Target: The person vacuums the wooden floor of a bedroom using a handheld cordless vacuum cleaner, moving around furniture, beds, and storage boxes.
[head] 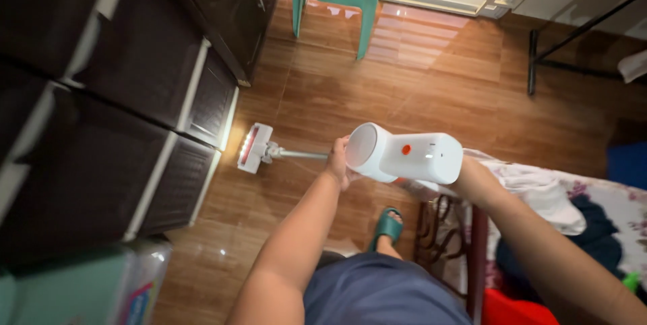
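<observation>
Both hands are gripping the white plastic stick vacuum [404, 156], left hand [339, 161] wrapped near its round front, right hand [465, 175] mostly hidden behind, while its lit floor head [253, 148] ahead is meeting the dark drawer unit [135, 129], leaving much wooden floor [418, 82] beyond.

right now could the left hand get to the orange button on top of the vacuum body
Probably yes. The left hand already rests on the front end of the white vacuum body, and the orange button sits on the upper side, uncovered. Nothing lies between them. The right hand is hidden behind the rear of the body.
</observation>
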